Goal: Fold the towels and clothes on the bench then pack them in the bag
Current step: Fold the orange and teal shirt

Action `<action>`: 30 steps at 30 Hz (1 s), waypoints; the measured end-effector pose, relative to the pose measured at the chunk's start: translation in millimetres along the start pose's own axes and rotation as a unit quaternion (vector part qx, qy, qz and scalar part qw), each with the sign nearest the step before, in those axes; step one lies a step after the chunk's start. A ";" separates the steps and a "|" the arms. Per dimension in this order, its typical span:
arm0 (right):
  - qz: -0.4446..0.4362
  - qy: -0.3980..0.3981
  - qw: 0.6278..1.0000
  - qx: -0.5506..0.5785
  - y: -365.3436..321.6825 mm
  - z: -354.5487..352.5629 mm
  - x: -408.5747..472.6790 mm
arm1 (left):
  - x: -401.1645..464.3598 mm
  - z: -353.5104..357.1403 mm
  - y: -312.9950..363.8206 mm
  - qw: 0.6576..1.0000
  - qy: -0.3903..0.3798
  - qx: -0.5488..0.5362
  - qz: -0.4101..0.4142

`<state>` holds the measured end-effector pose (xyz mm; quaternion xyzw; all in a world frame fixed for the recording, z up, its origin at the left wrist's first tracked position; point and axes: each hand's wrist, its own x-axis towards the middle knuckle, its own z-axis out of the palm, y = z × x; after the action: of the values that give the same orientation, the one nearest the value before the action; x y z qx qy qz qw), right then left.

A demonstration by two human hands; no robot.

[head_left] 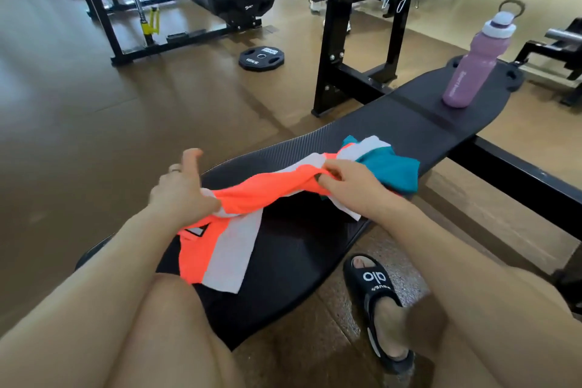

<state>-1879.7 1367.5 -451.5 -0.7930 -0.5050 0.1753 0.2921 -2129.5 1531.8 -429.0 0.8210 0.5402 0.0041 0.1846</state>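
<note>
An orange and white garment (252, 192) stretches above the black bench (302, 255) between both hands. My left hand (181, 189) grips its near end, thumb sticking up. My right hand (343, 181) pinches the bunched fabric at the far end. A loose flap of the garment hangs down onto the bench by my left thigh. A teal cloth (390, 167) lies on the bench just beyond my right hand, partly under white fabric. No bag is in view.
A pink water bottle (472, 69) stands upright at the bench's far end. A black weight plate (261, 58) lies on the floor to the left. Black rack frames (337, 35) stand behind the bench. My right foot in a black slide sandal (378, 309) rests on the floor.
</note>
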 end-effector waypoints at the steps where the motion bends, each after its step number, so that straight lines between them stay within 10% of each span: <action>1: -0.026 -0.035 0.998 0.045 -7.4 4.0 -3.9 | -4.4 3.6 8.4 0.998 -0.011 -0.002 0.065; 6: -0.026 -0.156 0.961 0.228 -31.6 15.1 -11.2 | -23.1 28.7 52.2 0.951 -0.152 0.008 0.267; 13: 0.115 -0.155 0.973 -0.129 13.6 -10.7 1.5 | -1.1 14.8 51.6 0.982 -0.054 -0.162 0.077; 22: 0.156 -0.140 0.975 -0.067 33.2 -9.4 14.7 | -18.5 9.0 25.5 0.967 -0.204 -0.067 0.140; 27: 0.155 -0.029 0.977 0.141 16.9 -18.1 16.3 | -26.5 23.7 55.7 0.952 -0.125 -0.115 0.254; 30: 0.148 -0.126 0.881 0.431 -4.3 -26.6 10.1 | -28.4 35.0 72.2 0.943 -0.166 -0.154 0.243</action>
<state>-1863.1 1370.4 -428.1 -0.6254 -0.2884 0.5157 0.5097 -2070.1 1470.9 -433.9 0.8779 0.2792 -0.0049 0.3889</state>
